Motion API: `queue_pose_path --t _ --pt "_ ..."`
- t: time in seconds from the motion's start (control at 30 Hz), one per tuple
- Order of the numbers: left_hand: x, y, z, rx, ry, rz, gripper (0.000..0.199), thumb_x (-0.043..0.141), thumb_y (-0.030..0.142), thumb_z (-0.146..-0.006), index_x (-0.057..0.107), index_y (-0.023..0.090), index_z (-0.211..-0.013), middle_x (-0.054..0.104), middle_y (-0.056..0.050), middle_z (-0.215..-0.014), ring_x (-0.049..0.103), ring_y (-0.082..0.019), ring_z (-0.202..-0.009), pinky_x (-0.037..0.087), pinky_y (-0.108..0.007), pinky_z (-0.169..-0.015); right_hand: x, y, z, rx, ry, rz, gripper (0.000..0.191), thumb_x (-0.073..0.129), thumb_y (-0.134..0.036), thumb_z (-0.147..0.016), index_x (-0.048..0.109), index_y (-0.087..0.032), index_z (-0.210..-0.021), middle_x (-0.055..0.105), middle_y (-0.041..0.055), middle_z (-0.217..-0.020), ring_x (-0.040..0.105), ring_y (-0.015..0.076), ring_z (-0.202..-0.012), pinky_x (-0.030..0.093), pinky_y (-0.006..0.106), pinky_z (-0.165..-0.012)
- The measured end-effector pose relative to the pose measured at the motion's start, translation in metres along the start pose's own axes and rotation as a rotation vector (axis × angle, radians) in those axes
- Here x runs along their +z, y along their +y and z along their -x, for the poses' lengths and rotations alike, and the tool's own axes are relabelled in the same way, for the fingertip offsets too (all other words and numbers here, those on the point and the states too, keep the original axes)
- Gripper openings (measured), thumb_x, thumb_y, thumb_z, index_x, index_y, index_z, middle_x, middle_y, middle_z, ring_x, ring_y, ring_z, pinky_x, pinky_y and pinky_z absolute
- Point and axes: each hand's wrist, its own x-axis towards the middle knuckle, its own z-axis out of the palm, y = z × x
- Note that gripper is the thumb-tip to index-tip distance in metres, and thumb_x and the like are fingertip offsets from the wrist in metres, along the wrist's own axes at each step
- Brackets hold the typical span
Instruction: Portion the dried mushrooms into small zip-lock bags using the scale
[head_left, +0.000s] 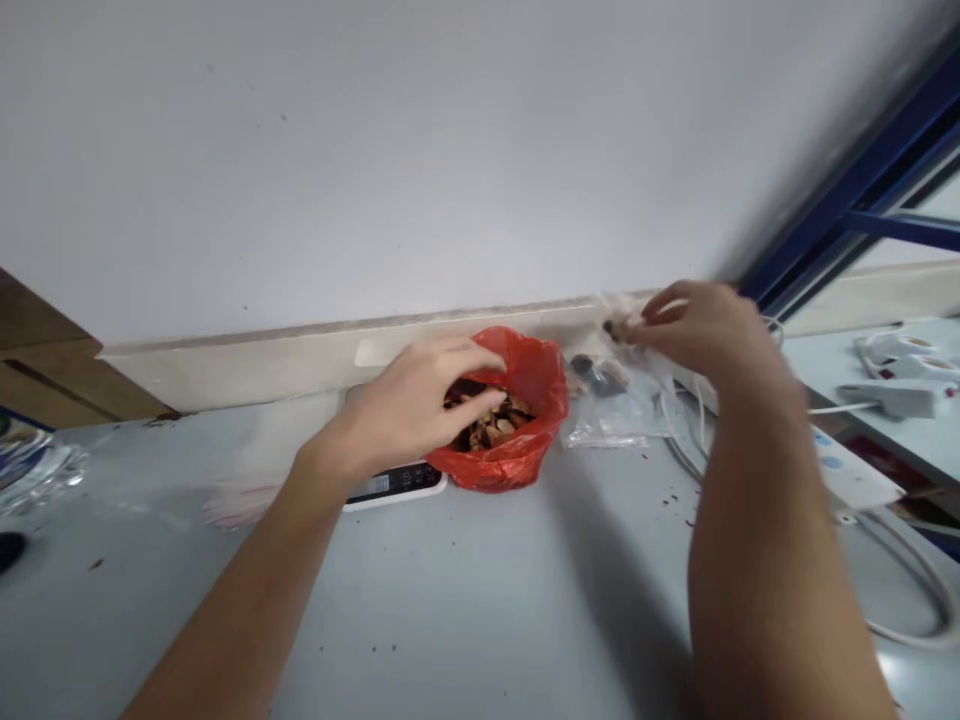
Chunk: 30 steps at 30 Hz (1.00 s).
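Observation:
A red plastic bag (pixel 499 472) stands open on the grey table, with brown dried pieces (pixel 495 428) inside. My left hand (pixel 420 400) reaches over its left side, thumb and fingers apart above the pieces, with nothing between them. Partly under my left hand and beside the bag lies a digital scale (pixel 401 483) with a lit display. To the right, my right hand (pixel 690 320) pinches a small clear bag (pixel 621 318) with something dark in it, near the wall. Below it, more clear bags (pixel 606 400) with dark contents lie on the table.
White cables and a power strip (pixel 851 470) are on the right, with plugs (pixel 907 385) beyond. A blue frame (pixel 862 190) rises at the right. On the left are clear bags with pinkish edges (pixel 240 503), a clear glass object (pixel 49 475) and a wooden piece (pixel 67 375).

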Motion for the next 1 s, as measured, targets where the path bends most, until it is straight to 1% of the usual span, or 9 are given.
queue_pose_path --t 0.1,0.17,0.27,0.37,0.43,0.57,0.7,0.8,1.0 --pt "-0.006 -0.002 0.002 -0.041 0.259 0.066 0.041 0.06 0.039 -0.099 0.066 0.025 -0.137 0.067 -0.007 -0.141 0.064 -0.026 -0.124 0.053 -0.038 -0.104 -0.019 -0.034 0.022 0.0 -0.033 -0.315 0.016 0.078 -0.027 -0.083 0.064 -0.021 -0.083 0.074 0.0072 -0.082 0.064 0.0183 -0.076 0.046 0.034 -0.071" --pt "-0.011 -0.001 0.003 -0.103 0.39 0.103 0.048 0.062 0.041 -0.098 0.06 0.029 -0.144 0.061 -0.006 -0.148 0.058 -0.029 -0.134 0.054 -0.037 -0.102 -0.02 -0.049 0.033 -0.159 -0.243 -0.504 0.012 0.078 -0.022 -0.08 0.066 -0.019 -0.082 0.075 0.0056 -0.079 0.064 0.0162 -0.073 0.044 0.031 -0.067" --pt "-0.017 0.0 0.005 -0.159 0.429 0.167 0.034 0.062 0.04 -0.098 0.067 0.03 -0.13 0.069 -0.005 -0.132 0.062 -0.029 -0.13 0.057 -0.035 -0.096 -0.007 -0.06 0.038 -0.411 -0.672 -0.734 0.013 0.08 -0.024 -0.076 0.069 -0.019 -0.082 0.075 0.003 -0.075 0.065 0.0152 -0.067 0.045 0.027 -0.063" --pt "-0.022 -0.004 0.007 -0.143 0.431 0.256 0.018 0.062 0.038 -0.097 0.071 0.022 -0.101 0.075 -0.005 -0.104 0.072 -0.024 -0.106 0.059 -0.032 -0.088 0.011 -0.067 0.038 -0.461 -0.868 -0.846 0.01 0.078 -0.024 -0.081 0.072 -0.02 -0.088 0.074 0.0005 -0.075 0.066 0.0155 -0.066 0.049 0.026 -0.062" --pt "-0.026 -0.011 0.008 -0.173 0.508 0.272 0.015 0.064 0.035 -0.096 0.066 0.021 -0.091 0.074 -0.004 -0.094 0.074 -0.021 -0.094 0.059 -0.03 -0.082 0.019 -0.073 0.038 -0.351 -0.85 -0.909 0.011 0.072 -0.029 -0.092 0.075 -0.021 -0.098 0.073 0.0003 -0.077 0.067 0.0161 -0.069 0.052 0.027 -0.064" --pt "-0.034 -0.027 0.011 -0.334 0.65 0.256 0.01 0.062 0.031 -0.096 0.06 0.022 -0.093 0.073 -0.002 -0.088 0.073 -0.019 -0.083 0.058 -0.027 -0.069 0.027 -0.078 0.035 -0.137 -0.815 -0.932 0.051 0.045 -0.058 -0.107 0.076 -0.017 -0.103 0.077 0.0078 -0.087 0.072 0.0202 -0.078 0.06 0.033 -0.073" --pt "-0.039 -0.037 0.015 -0.458 0.679 0.194 0.008 0.06 0.03 -0.097 0.06 0.023 -0.101 0.072 -0.001 -0.086 0.071 -0.017 -0.078 0.054 -0.026 -0.065 0.032 -0.072 0.029 -0.26 -0.774 -0.768 0.049 0.077 -0.066 -0.084 0.076 -0.016 -0.081 0.077 0.0097 -0.081 0.072 0.0202 -0.073 0.06 0.031 -0.07" --pt "-0.041 -0.039 0.018 -0.489 0.636 0.132 0.027 0.057 0.026 -0.097 0.057 0.025 -0.124 0.069 0.002 -0.082 0.068 -0.016 -0.073 0.053 -0.026 -0.067 0.035 -0.071 0.028 -0.376 -0.76 -0.68 0.041 0.094 -0.054 -0.065 0.076 -0.018 -0.071 0.074 0.006 -0.073 0.067 0.0174 -0.067 0.057 0.029 -0.066" --pt "-0.039 -0.041 0.022 -0.629 0.327 -0.117 0.071 0.058 0.02 -0.089 0.038 0.025 -0.157 0.07 -0.003 -0.092 0.069 -0.023 -0.085 0.054 -0.034 -0.084 0.05 -0.077 0.032 -0.394 -0.798 -0.639 0.029 0.088 -0.043 -0.065 0.074 -0.018 -0.067 0.071 0.0035 -0.071 0.06 0.0145 -0.064 0.05 0.028 -0.061"
